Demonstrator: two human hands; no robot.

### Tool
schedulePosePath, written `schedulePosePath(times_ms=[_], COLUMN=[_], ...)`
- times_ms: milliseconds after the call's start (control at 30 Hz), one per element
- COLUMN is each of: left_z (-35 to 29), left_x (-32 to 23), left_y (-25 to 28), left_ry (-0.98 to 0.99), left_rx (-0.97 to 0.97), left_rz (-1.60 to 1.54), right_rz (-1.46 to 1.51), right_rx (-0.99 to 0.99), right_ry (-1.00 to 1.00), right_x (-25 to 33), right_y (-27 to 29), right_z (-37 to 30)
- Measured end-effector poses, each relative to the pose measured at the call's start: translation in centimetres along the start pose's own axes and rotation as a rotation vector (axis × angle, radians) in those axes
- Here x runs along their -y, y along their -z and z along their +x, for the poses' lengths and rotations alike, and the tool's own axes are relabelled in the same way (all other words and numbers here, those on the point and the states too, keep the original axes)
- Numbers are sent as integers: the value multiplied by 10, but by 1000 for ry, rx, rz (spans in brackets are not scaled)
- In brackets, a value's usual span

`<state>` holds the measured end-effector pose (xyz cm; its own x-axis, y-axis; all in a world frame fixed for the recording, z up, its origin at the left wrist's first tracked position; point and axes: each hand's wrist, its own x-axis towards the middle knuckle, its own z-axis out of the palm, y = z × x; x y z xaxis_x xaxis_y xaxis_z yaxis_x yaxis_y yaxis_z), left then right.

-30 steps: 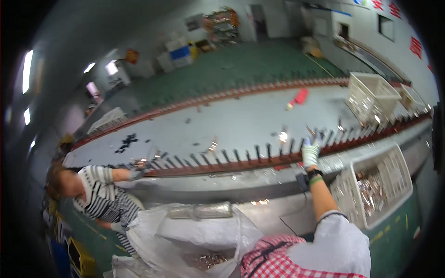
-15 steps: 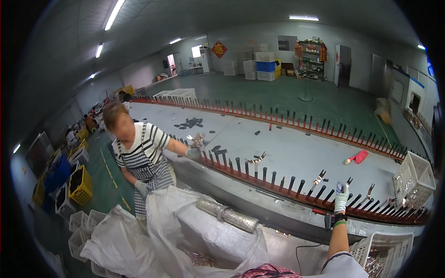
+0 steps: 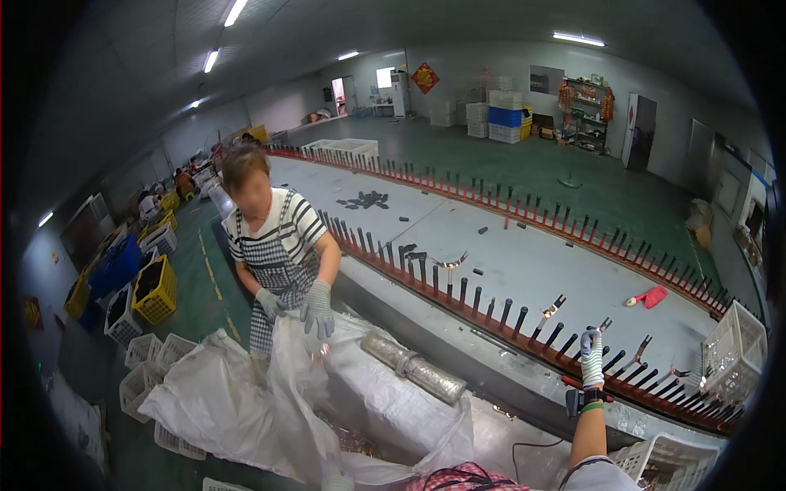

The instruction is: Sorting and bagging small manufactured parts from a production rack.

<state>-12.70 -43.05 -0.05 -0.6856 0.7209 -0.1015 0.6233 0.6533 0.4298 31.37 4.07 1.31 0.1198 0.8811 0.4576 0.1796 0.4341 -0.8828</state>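
Observation:
My right hand (image 3: 591,357), in a striped knit glove, is at the near row of upright posts. Its fingers are closed round a fork-ended metal piece (image 3: 606,324), whose tip shows just beyond them. Similar copper-coloured pieces stand on neighbouring posts, one (image 3: 553,307) to the left and one (image 3: 643,347) to the right. At the lower edge, over the white woven sack (image 3: 205,417), a pale gloved shape looks like my left hand (image 3: 336,479); its fingers cannot be made out. Coppery parts (image 3: 354,442) lie inside the sack.
Across the sack stands a co-worker (image 3: 274,237), both gloved hands at its rim. A wrapped roll (image 3: 413,370) lies on the sack. On the grey table (image 3: 491,245) are black sleeves (image 3: 363,200) and a red-handled tool (image 3: 647,297). White crates (image 3: 735,352) stand at right.
The co-worker's hand has left the post row and come down to the sack. The view has shifted, and a pale gloved shape now shows at the lower edge. My right hand stays at the posts.

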Motion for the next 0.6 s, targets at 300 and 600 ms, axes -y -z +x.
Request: schedulePosePath(times_ms=[300,600], left_z=[20,23], left_x=[19,14], left_y=[-17,0], left_ry=[-118,120], left_rx=[22,-100], left_rz=[171,-119], right_rz=[6,513], right_rx=[-112,88], right_ry=[94,195], right_x=[49,236], right_y=[-68,-224], right_z=[43,-54])
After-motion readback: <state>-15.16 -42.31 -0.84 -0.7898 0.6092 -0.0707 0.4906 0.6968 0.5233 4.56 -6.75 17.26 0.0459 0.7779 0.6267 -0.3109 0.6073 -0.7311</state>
